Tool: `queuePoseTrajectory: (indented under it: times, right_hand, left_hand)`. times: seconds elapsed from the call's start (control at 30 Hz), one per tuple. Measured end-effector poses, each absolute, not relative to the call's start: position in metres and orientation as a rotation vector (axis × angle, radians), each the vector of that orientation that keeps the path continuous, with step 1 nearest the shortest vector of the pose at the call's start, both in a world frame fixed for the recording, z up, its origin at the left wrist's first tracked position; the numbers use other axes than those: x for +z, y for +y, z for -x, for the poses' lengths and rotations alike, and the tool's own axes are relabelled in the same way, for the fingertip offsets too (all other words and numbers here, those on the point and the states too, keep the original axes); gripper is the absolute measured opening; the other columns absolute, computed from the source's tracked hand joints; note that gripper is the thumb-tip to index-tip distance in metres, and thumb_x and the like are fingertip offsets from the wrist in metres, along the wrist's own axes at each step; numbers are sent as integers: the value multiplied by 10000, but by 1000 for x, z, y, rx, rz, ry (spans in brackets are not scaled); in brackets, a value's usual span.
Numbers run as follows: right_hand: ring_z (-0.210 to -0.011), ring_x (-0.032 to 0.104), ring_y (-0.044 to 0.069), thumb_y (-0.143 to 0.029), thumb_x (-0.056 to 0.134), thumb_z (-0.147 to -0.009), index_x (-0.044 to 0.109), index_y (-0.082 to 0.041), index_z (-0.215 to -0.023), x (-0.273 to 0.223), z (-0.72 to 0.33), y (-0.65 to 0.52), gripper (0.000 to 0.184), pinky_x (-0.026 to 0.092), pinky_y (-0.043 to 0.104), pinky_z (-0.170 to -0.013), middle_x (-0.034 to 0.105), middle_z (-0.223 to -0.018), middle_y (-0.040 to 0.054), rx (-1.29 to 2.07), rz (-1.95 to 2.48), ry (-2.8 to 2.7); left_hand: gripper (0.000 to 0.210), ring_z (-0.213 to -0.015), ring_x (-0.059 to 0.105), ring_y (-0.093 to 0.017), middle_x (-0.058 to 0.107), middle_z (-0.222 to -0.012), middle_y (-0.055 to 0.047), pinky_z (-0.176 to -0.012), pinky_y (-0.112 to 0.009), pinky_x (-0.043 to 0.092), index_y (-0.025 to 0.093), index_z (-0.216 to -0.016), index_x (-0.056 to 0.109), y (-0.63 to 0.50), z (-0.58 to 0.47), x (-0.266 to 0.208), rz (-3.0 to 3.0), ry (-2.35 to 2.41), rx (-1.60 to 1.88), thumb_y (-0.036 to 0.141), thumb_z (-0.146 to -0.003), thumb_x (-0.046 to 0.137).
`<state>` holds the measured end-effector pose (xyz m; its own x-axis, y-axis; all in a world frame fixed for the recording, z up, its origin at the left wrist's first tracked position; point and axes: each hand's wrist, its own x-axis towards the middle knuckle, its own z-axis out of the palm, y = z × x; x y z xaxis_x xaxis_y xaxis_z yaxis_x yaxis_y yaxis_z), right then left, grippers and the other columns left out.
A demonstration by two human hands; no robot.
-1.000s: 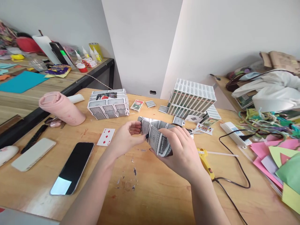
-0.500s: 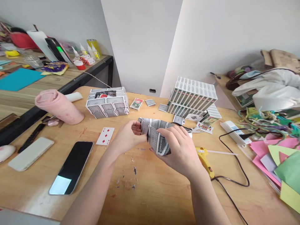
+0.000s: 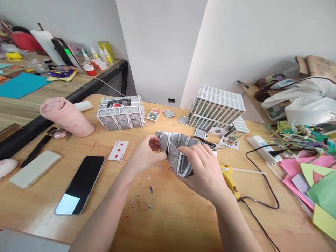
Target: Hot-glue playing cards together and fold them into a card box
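Observation:
Both hands hold a small structure of joined playing cards [image 3: 175, 157], with grey patterned backs facing out, tilted above the table. My left hand [image 3: 147, 154] pinches its left end between thumb and fingers. Around its right side wraps my right hand [image 3: 201, 168], with the thumb underneath and the fingers over the wall. The palm hides part of the far end. Just behind the right fingers, the black handle of a tool, perhaps scissors [image 3: 206, 141], lies on the table. A three of diamonds card [image 3: 118, 150] rests face up left of my left hand.
A larger card-covered box [image 3: 120, 117] stands at the back left, and stacked card packs [image 3: 215, 108] at the back right. A yellow glue gun [image 3: 231, 180] with its cord lies right. A phone [image 3: 81, 185], power bank [image 3: 36, 168] and pink tumbler [image 3: 68, 117] occupy the left.
The card structure has tipped slightly, so more of its inside shows between the walls. Both hands keep their hold in nearly the same place. The view has shifted a little.

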<state>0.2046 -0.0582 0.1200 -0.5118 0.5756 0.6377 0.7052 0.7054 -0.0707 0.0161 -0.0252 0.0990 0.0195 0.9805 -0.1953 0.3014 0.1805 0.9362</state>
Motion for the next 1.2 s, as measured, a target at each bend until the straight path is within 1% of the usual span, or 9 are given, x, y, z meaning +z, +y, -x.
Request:
queuePoseTrajectory:
  times: [0.17,0.37,0.57,0.7,0.83,1.0,1.1,1.2]
  right_hand:
    - [-730,554,206,-160,644,-797,525,-115,-1084,119,-207,-59,314,400,345,-671,617,-801,59,-235,952,-2280]
    - [-716,542,196,-154,651,-789,510,-125,-1083,116,-209,-59,327,407,347,-687,604,-780,44,-198,926,-2265]
    - [-704,543,195,-155,633,-807,509,-132,-1081,114,-203,-62,302,390,342,-663,621,-774,45,-269,927,-2297]
    - [-703,550,193,-122,625,-800,510,-123,-1084,115,-202,-63,306,394,346,-669,639,-787,53,-279,925,-2307]
    - [-694,558,195,-149,598,-833,511,-120,-1087,115,-201,-64,270,391,348,-662,648,-775,59,-292,912,-2303]
    - [-710,578,196,-102,553,-822,521,-135,-1086,111,-196,-66,267,373,346,-653,677,-800,56,-301,917,-2320]
    - [-693,562,185,-109,526,-849,533,-135,-1086,108,-191,-68,238,370,345,-652,673,-782,43,-333,920,-2335]
    - [-675,534,175,-120,523,-876,560,-115,-1072,104,-183,-72,200,367,346,-660,659,-758,39,-409,928,-2333]
  left_hand:
    - [442,-891,637,-209,674,-985,-58,-833,-378,521,166,-976,576,-29,-18,99,-1371,1533,849,275,-564,690]
    - [376,-841,649,-192,682,-959,-20,-738,-341,524,206,-955,570,-39,-29,111,-1477,1720,788,298,-605,670]
    - [346,-920,663,-212,690,-997,-33,-815,-362,518,206,-972,575,-45,-30,114,-1538,1763,774,262,-636,635]
    - [337,-930,665,-200,701,-1005,-20,-832,-349,516,219,-1009,600,-49,-28,115,-1598,1754,793,265,-675,610]
    - [254,-897,679,-202,720,-941,1,-817,-342,507,252,-989,638,-54,-27,119,-1691,1739,768,277,-746,571]
    - [225,-824,689,-225,718,-826,-14,-754,-329,503,265,-981,644,-59,-27,122,-1713,1712,707,231,-790,528]
    - [252,-799,683,-230,707,-792,-27,-715,-313,507,255,-994,638,-59,-26,121,-1679,1651,722,193,-781,518]
    - [342,-807,679,-221,711,-829,-32,-733,-315,520,252,-1097,619,-59,-24,117,-1627,1566,756,174,-794,480]
